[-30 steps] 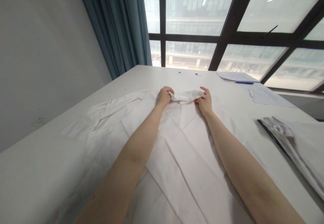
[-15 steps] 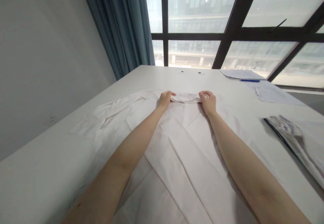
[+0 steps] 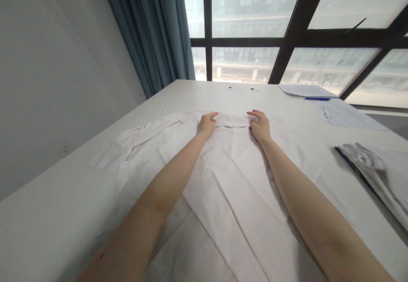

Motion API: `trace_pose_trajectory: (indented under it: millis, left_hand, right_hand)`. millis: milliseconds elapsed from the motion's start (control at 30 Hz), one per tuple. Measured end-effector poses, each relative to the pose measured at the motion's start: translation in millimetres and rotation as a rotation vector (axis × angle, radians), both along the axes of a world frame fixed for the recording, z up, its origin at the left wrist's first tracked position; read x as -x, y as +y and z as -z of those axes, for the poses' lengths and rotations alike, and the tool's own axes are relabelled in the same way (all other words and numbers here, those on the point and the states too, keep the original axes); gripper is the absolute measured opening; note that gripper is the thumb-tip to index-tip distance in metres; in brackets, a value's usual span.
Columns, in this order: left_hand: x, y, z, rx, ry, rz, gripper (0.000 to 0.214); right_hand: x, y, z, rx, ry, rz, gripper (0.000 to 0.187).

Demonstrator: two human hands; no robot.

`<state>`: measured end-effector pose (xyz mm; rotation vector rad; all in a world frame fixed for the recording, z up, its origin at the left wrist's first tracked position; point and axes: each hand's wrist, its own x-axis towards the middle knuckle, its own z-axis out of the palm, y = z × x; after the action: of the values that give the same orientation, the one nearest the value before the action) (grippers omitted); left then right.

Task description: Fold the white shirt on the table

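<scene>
A white shirt [image 3: 219, 180] lies spread over the white table, its collar band [image 3: 232, 120] at the far end and its front creased in long folds. At the left end of the band, my left hand [image 3: 208, 125] holds the cloth between thumb and fingers, with the index finger stretched along the edge. My right hand [image 3: 260, 125] has the right end of the band at its thumb, its fingers extended over the top edge. Between the two hands the band runs nearly straight. A sleeve [image 3: 134, 142] lies crumpled out to the left.
Sheets of paper [image 3: 353, 114] and a blue pen [image 3: 317, 99] lie at the far right of the table [image 3: 204, 95]. A folded grey-and-white patterned cloth or packet [image 3: 376, 167] with a dark edge is at right. A blue curtain [image 3: 153, 31] and windows stand behind.
The fingers of both hands have straightened and lifted a little at the collar band, which now lies flatter. The camera view has tilted slightly; the shirt stays in place.
</scene>
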<state>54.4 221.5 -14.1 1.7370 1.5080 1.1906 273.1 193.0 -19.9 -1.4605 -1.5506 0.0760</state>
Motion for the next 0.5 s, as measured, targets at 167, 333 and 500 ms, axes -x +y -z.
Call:
trace_pose_trajectory:
  millis: [167,333,500]
  left_hand:
    - [-0.6,-2.3,-2.2,-0.068,0.142,-0.055,0.054]
    - [-10.0,-21.0,-15.6,-0.244,0.425,0.004,0.058]
    - [-24.8,-30.3,-17.0,-0.187,0.813,0.360,0.048]
  right_hand:
    - [5.8,-5.3,1.2,0.064,-0.119,0.097,0.050]
    - [15.3,-18.3,-9.7,0.070,-0.304,0.112,0.051]
    - [23.7,-21.2,-13.6,0.161,-0.481,-0.037,0.048]
